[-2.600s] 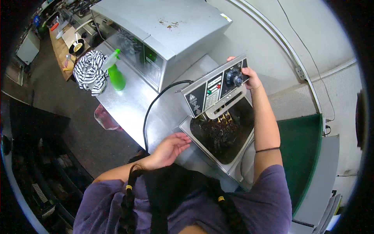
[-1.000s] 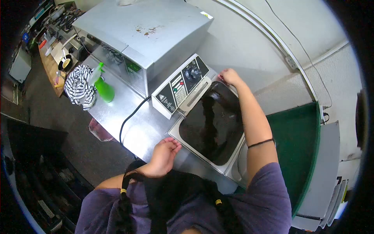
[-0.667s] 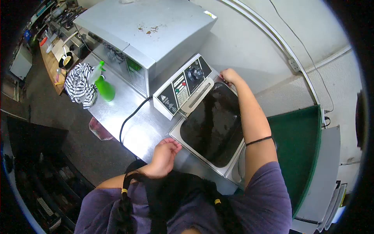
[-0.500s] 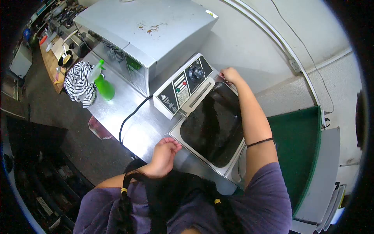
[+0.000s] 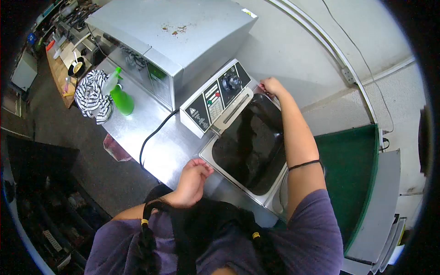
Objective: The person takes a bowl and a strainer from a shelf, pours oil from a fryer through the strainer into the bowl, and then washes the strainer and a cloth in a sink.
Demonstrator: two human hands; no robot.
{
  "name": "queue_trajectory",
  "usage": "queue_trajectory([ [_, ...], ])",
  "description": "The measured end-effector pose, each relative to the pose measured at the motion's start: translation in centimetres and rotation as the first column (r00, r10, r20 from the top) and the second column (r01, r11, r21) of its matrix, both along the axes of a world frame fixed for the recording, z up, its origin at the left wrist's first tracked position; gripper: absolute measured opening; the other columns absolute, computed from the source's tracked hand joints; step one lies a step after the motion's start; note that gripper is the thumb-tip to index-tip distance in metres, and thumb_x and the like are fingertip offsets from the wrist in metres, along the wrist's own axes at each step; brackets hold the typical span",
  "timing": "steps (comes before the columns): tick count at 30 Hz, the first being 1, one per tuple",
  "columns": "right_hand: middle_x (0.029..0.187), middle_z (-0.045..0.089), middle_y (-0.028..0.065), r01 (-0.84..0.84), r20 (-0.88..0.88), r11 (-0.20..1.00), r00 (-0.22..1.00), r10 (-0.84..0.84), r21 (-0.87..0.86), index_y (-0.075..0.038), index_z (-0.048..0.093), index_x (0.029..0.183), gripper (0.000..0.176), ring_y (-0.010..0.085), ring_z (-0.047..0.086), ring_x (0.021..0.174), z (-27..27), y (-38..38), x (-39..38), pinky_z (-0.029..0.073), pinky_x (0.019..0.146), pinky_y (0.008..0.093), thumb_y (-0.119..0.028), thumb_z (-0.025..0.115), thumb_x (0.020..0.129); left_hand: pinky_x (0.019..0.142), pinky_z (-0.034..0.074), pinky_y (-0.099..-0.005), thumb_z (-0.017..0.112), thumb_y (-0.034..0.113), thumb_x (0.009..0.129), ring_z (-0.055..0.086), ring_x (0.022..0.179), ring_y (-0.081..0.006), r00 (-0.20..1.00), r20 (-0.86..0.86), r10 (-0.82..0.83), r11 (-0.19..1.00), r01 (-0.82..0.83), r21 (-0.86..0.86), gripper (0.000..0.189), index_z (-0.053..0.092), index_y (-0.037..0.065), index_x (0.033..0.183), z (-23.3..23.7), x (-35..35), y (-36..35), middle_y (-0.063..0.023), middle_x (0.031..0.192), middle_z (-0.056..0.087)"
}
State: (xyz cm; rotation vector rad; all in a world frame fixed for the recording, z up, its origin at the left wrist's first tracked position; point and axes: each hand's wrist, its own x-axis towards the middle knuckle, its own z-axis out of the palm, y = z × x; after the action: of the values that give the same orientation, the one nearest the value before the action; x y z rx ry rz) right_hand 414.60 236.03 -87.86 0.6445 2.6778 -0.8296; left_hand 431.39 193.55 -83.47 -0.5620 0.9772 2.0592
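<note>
A countertop deep fryer stands in front of me, its control panel [image 5: 216, 98] bearing a black knob and a small red and a small green part. Dark liquid, looking like oil [image 5: 250, 144], fills its steel basin. My left hand [image 5: 192, 181] is at the near left corner of the steel rim [image 5: 231, 179], thumb and curled fingers closed at the edge. Across the basin, my right hand [image 5: 271, 87] grips the far corner beside the panel; its fingertips are partly hidden. My right forearm passes over the right side of the fryer.
A large steel oven [image 5: 174, 32] sits behind the fryer. On the steel counter [image 5: 156, 158] lie a black cord [image 5: 149, 142], a green spray bottle [image 5: 122, 101] and a striped cloth [image 5: 93, 96]. A green-lined surface [image 5: 348, 169] is on the right, by the wall.
Both hands keep their places at the fryer's rim. The view has shifted slightly, and reflections on the dark liquid look different.
</note>
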Motion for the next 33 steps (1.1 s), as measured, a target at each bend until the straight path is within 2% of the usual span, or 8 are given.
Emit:
queue_trajectory([
  [6,0.074,0.063,0.0173,-0.039,0.032,0.992,0.999,0.035,0.123,-0.007,0.065,0.074,0.028,0.0304,0.061,0.066,0.7,-0.9,0.2,0.046,0.064,0.0408,-0.031,0.052,0.081,0.075,0.044,-0.0288,0.044,-0.012,0.066,0.053,0.079,-0.0207,1.000,-0.020,0.001,1.000,-0.001,-0.003,0.025,0.045,-0.001,0.089,-0.2,0.0,-0.1,-0.0108,0.084,0.052],
  [8,0.074,0.063,0.0175,0.037,0.052,0.997,0.998,-0.040,0.063,-0.006,0.065,0.075,0.029,0.0297,0.061,0.067,0.1,-0.6,-0.3,0.046,0.064,0.0407,-0.031,0.052,0.081,0.075,0.044,-0.0284,0.045,-0.012,0.066,0.053,0.079,-0.0204,0.999,-0.032,0.009,1.000,-0.009,-0.005,0.025,0.045,-0.001,0.089,0.1,0.0,-0.1,-0.0109,0.084,0.052],
  [11,0.057,0.054,0.0067,0.097,-0.045,0.994,0.994,-0.100,-0.060,-0.004,0.057,0.063,0.032,0.0169,0.047,0.047,0.2,-1.2,0.1,0.037,0.043,0.0337,-0.028,0.051,0.082,0.075,0.043,-0.0279,0.045,-0.011,0.065,0.053,0.079,-0.0199,0.997,-0.077,-0.017,1.000,0.017,0.003,0.025,0.045,-0.001,0.089,-0.4,0.0,-0.2,-0.0106,0.084,0.052],
  [17,0.058,0.055,0.0061,-0.051,-0.073,0.998,0.996,0.053,0.022,-0.005,0.060,0.066,0.031,0.0171,0.049,0.052,-1.1,-0.5,-0.3,0.040,0.050,0.0314,-0.030,0.050,0.082,0.077,0.043,-0.0284,0.047,-0.010,0.068,0.054,0.081,-0.0190,0.986,-0.167,-0.030,0.998,0.038,0.045,0.023,0.045,0.001,0.089,-0.1,0.0,-0.4,-0.0077,0.085,0.052],
  [26,0.067,0.053,0.0053,0.117,-0.001,0.984,0.993,-0.119,-0.133,-0.008,0.063,0.088,0.030,0.0171,0.049,0.058,1.4,-2.8,0.5,0.041,0.049,0.0338,-0.034,0.050,0.081,0.085,0.043,-0.0315,0.051,-0.009,0.073,0.054,0.090,-0.0177,0.912,-0.403,-0.080,0.996,0.062,-0.059,0.037,0.041,0.000,0.108,0.0,0.2,0.7,-0.0082,0.098,0.054],
  [29,0.070,0.051,0.0041,0.073,0.001,0.990,0.997,-0.073,-0.117,-0.012,0.065,0.095,0.029,0.0168,0.048,0.060,1.8,-2.9,0.6,0.040,0.047,0.0321,-0.032,0.047,0.083,0.082,0.046,-0.0314,0.048,-0.010,0.078,0.055,0.089,-0.0175,0.887,-0.438,-0.144,0.986,0.089,-0.143,0.034,0.040,-0.002,0.110,-1.0,0.3,0.8,-0.0094,0.099,0.055],
  [32,0.083,0.063,0.0088,0.058,-0.077,0.966,0.994,-0.079,-0.253,-0.012,0.069,0.097,0.030,0.0174,0.052,0.071,4.2,-5.1,2.2,0.045,0.067,0.0334,-0.029,0.048,0.084,0.076,0.050,-0.0292,0.046,-0.009,0.083,0.057,0.083,-0.0162,0.843,-0.494,-0.214,0.969,0.117,-0.219,0.030,0.039,-0.003,0.111,-1.5,0.0,0.7,-0.0108,0.098,0.054],
  [33,0.082,0.062,0.0076,0.053,-0.058,0.966,0.996,-0.069,-0.254,-0.013,0.069,0.098,0.029,0.0163,0.051,0.071,4.6,-5.4,2.2,0.045,0.066,0.0325,-0.027,0.048,0.085,0.074,0.051,-0.0290,0.046,-0.008,0.084,0.057,0.082,-0.0160,0.839,-0.491,-0.236,0.960,0.124,-0.251,0.030,0.038,-0.003,0.112,-1.6,-0.2,0.7,-0.0109,0.097,0.054],
])
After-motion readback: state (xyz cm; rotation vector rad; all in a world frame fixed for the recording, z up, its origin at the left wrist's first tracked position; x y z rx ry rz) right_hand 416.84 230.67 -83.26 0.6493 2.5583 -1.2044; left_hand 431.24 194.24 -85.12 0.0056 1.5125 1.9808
